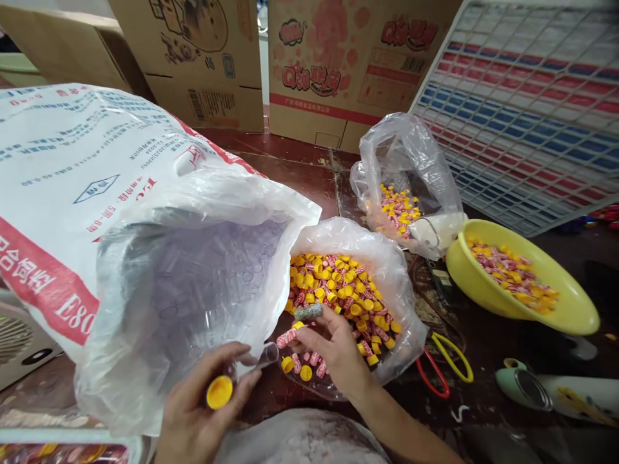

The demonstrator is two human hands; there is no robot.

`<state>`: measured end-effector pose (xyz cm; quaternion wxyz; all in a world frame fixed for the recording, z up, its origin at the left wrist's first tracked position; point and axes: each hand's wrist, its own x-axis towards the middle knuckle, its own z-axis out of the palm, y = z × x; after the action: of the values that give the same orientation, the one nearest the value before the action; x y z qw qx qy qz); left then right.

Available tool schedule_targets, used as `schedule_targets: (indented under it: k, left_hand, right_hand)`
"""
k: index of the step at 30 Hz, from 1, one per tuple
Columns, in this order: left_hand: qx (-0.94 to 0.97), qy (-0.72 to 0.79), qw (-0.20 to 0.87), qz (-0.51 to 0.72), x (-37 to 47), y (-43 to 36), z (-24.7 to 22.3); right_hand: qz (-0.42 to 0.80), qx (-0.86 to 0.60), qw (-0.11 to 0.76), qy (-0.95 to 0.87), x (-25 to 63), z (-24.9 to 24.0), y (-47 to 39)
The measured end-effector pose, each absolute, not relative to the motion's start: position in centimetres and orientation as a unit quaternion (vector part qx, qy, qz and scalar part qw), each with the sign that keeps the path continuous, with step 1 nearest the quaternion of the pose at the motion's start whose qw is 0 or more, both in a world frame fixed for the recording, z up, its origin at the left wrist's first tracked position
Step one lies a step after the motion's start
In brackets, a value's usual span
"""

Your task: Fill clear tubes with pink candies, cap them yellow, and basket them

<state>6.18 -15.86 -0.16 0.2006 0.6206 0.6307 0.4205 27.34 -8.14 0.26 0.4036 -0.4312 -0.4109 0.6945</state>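
Left hand (206,396): fingers curled, thumb and fingertips closed around a clear tube (258,361), its round open end facing the right hand. A yellow cap (219,392) shows within the same hand, below the tube (exactly which fingers keep it there, I cannot tell).

Right hand (333,348): thumb and fingers pinch a pink-and-white roll (287,338), one end near the tube's mouth, a bit of yellow at the other end by the thumb. A grey speckled wrap (308,312) sits at a fingertip (covering or held piece, cannot tell).

The hands work side by side, slightly apart, in front of two open bags. Left: a big white printed sack (135,154), its mouth toward the person, many clear tubes (207,270) inside. Right: a clear plastic bag (391,264) full of yellow caps and pink-and-white pieces (338,283), some lying at its near edge.

Beyond it, a smaller clear bag (416,142) with like contents; to its right, a yellow bowl (575,296) of the same. Red and yellow loops (453,357) lie beside the nearer bag, a patterned bottle (575,396) farther right. Cardboard boxes (309,122) and a white wire rack (522,129) stand behind.
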Motion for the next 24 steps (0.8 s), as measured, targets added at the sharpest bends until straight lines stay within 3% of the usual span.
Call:
schedule_targets:
  k: [4,11,20,24]
  left_hand:
    - [0.764,0.489,0.122,0.402,7.2,-16.8,-1.1]
    - [0.799,0.457,0.007,0.391,8.5,-16.2,-3.0]
    - [0.797,0.429,-0.006,0.425,9.9,-14.8,-1.0]
    - [0.808,0.462,-0.006,0.365,6.3,-14.1,-0.4]
  right_hand:
    - [0.746,-0.390,0.395,-0.367,26.5,-1.1,-8.7]
    - [0.809,-0.281,0.309,-0.413,27.4,-0.5,-10.0]
    - [0.656,-0.389,0.254,-0.594,27.2,-0.3,-11.1]
    - [0.547,-0.420,0.238,-0.683,30.3,0.6,-8.2]
